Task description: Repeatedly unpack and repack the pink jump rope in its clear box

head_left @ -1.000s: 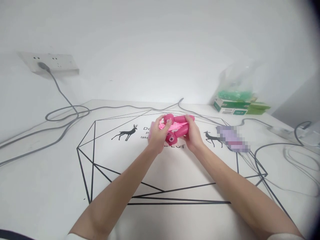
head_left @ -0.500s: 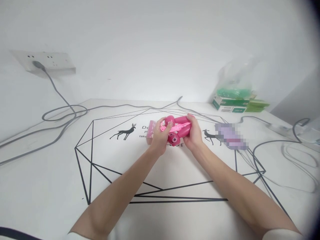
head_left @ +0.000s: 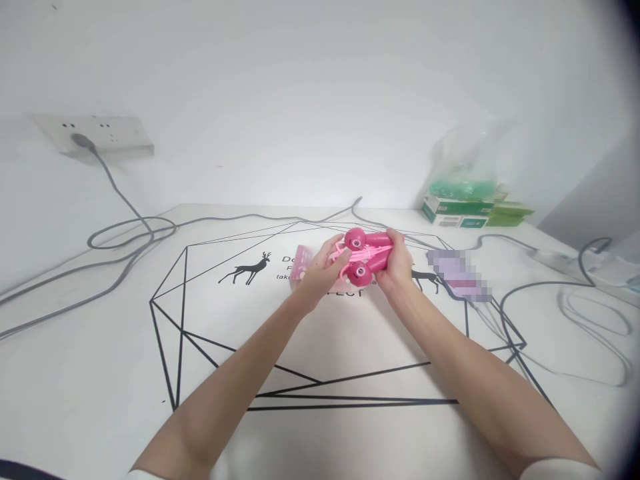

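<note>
Both hands meet over the middle of the white table point(head_left: 100, 373). My right hand point(head_left: 397, 267) is closed round two pink jump-rope handles point(head_left: 367, 250) with a light pink cord bundled between them. My left hand point(head_left: 320, 273) pinches the cord at the handles' near ends with its fingertips. A small pink packet point(head_left: 301, 263) lies flat on the table just left of my left hand.
A grey cable point(head_left: 125, 233) runs from a wall socket point(head_left: 95, 133) and loops across the table's back. Green and white boxes point(head_left: 465, 213) with a clear bag stand at the back right. A blurred purple object point(head_left: 457, 273) and more cables point(head_left: 575, 313) lie to the right.
Both hands have shifted the handles slightly right and up; the pink packet to the left now shows more fully. The left fingers moved from over the bundle to its near end.
</note>
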### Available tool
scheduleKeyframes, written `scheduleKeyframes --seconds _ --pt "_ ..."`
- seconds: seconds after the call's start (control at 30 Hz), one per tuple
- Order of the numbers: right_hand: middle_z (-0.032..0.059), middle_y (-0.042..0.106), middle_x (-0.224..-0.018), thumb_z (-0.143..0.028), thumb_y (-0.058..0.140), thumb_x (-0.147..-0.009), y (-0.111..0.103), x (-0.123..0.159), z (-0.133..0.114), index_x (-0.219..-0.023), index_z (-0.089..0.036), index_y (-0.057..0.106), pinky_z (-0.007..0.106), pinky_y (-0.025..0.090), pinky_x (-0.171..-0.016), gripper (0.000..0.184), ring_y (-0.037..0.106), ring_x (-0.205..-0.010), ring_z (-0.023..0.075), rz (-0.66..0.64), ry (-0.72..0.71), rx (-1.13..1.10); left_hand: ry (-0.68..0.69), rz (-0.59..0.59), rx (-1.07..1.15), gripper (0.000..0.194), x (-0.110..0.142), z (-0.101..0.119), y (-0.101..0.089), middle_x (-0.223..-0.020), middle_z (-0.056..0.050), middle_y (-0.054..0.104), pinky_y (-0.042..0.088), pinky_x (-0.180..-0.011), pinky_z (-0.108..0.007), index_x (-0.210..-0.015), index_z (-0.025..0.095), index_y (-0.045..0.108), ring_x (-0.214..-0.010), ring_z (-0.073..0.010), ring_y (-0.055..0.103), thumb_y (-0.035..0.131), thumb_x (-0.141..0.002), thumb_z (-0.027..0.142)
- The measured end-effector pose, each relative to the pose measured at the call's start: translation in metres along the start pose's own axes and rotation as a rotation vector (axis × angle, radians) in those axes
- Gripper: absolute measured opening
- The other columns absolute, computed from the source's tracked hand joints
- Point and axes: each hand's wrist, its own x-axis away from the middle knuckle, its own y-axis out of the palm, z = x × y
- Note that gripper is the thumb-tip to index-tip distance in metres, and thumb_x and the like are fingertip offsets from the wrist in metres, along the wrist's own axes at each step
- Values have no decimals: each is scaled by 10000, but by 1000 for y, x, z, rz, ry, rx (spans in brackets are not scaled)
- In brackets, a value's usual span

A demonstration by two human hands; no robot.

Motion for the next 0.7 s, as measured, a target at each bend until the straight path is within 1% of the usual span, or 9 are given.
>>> scheduleKeyframes --seconds 0.1,0.17,0.23,0.3,0.37,0.43,0.53,0.6,0.7 --pt "-61 614 -702 -285 744 -702 -3 -10 -6 -822 -215 545 266 568 -617 243 656 -699 155 34 -19 -35 115 5 -272 441 0 3 -10 -1435 -59 518 501 -1042 -380 -1357 277 522 -1295 -234 519 555 -955 456" --pt "-62 607 -711 -271 723 -720 -7 -17 -8 -821 -212 546 258 565 -620 212 650 -702 147 74 -53 -44 231 13 -494 360 -2 0 -14 -1374 -58 570 468 -1071 -403 -1299 256 568 -1288 -229 513 526 -969 395" --pt "-65 599 -719 -260 713 -725 -12 -24 -7 -818 -209 549 245 558 -614 196 640 -700 136 121 -88 -39 361 13 -723 296 -4 -8 -16 -1296 -58 619 440 -1086 -433 -1233 242 614 -1246 -227 536 497 -979 336" --pt "-64 595 -728 -261 711 -724 -16 -29 -5 -815 -206 555 234 550 -603 189 630 -698 129 168 -120 -20 492 -31 -915 257 -7 -20 -15 -1241 -68 640 438 -1069 -445 -1144 229 666 -1211 -233 554 476 -983 295" --pt "-62 594 -736 -263 708 -722 -21 -33 -3 -813 -206 560 232 546 -594 183 626 -701 129 204 -148 2 611 -102 -1043 242 -9 -31 -13 -1232 -78 639 452 -1040 -440 -1072 227 698 -1205 -241 559 482 -983 284" --pt "-63 591 -736 -267 702 -723 -25 -37 0 -804 -208 561 229 545 -587 173 622 -704 127 223 -181 25 684 -152 -1114 225 -9 -39 -11 -1269 -78 622 440 -1046 -451 -1069 248 708 -1233 -250 543 508 -979 296" --pt "-64 585 -730 -291 700 -725 -31 -43 2 -788 -215 561 222 542 -574 170 614 -696 121 224 -224 71 713 -190 -1157 207 -5 -45 -8 -1311 -75 600 422 -1057 -464 -1003 264 724 -1266 -257 518 525 -980 315" --pt "-60 591 -736 -312 702 -725 -36 -46 5 -796 -218 568 225 541 -568 178 614 -693 124 227 -222 108 713 -191 -1140 238 -3 -47 -7 -1302 -76 605 429 -1048 -449 -908 248 724 -1264 -246 520 509 -988 310" --pt "-56 597 -750 -350 699 -724 -45 -52 12 -835 -229 568 240 541 -553 210 618 -687 134 234 -183 152 708 -152 -1064 269 -3 -49 -6 -1269 -82 619 444 -1037 -412 -822 223 704 -1232 -220 544 503 -988 288"
